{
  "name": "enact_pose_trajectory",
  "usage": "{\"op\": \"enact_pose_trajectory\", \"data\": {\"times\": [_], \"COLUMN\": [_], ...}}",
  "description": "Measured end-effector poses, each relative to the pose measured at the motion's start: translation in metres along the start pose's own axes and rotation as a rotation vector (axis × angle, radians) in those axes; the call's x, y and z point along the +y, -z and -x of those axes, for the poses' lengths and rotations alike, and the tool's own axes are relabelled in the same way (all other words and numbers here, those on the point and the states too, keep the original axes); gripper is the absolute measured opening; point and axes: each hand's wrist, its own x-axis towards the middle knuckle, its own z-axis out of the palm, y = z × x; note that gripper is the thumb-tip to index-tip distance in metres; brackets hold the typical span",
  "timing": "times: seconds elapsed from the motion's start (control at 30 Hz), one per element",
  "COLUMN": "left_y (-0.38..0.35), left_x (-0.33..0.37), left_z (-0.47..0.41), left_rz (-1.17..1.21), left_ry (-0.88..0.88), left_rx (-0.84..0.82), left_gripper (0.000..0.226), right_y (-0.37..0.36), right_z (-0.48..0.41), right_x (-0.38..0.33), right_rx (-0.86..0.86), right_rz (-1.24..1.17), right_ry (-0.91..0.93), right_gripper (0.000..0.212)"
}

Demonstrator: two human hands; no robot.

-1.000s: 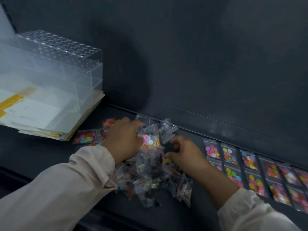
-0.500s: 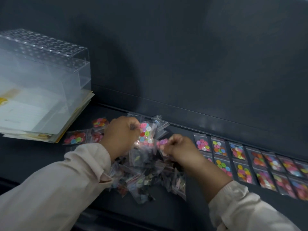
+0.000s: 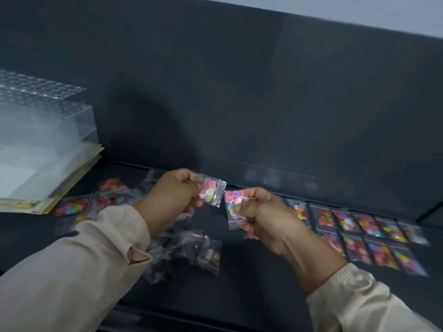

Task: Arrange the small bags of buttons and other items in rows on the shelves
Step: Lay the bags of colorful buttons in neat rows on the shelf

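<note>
Hands both curled: left hand (image 3: 175, 196) pinches button bag (image 3: 212, 191), right hand (image 3: 263, 221) pinches second bag (image 3: 233, 208).

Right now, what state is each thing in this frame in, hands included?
left hand, pinching the left bag
left bag, lifted above the shelf
right hand, gripping the right bag
right bag, lifted, partly behind the thumb
pile of bags, jumbled heap on the shelf
rowed bags, flat in two rows
loose bags, unsorted beside the paper stack
clear box, resting on the paper stack
</note>
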Motion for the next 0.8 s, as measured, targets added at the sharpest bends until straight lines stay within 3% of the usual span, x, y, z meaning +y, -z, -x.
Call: {"op": "enact_pose_trajectory", "data": {"times": [0.13,0.27,0.4,0.8], "left_y": [-0.07,-0.142,-0.211,-0.361], "left_x": [0.009,0.02,0.019,0.018], "left_z": [0.02,0.036,0.046,0.082], "left_rz": [0.074,0.189,0.117,-0.143], "left_ry": [0.128,0.294,0.298,0.166], "left_rx": [-0.122,-0.248,-0.299,-0.312], "left_gripper": [0.021,0.014,0.009,0.008], "right_y": [0.058,0.123,0.19,0.378], "right_z": [0.028,0.055,0.079,0.12], "right_x": [-0.003,-0.001,0.007,0.037], "right_rx": [-0.003,0.024,0.067,0.624], "right_rz": [-0.109,-0.162,-0.149,0.841], "right_ry": [0.021,0.01,-0.03,0.399], "right_gripper": [0.03,0.017,0.01,0.021]}}
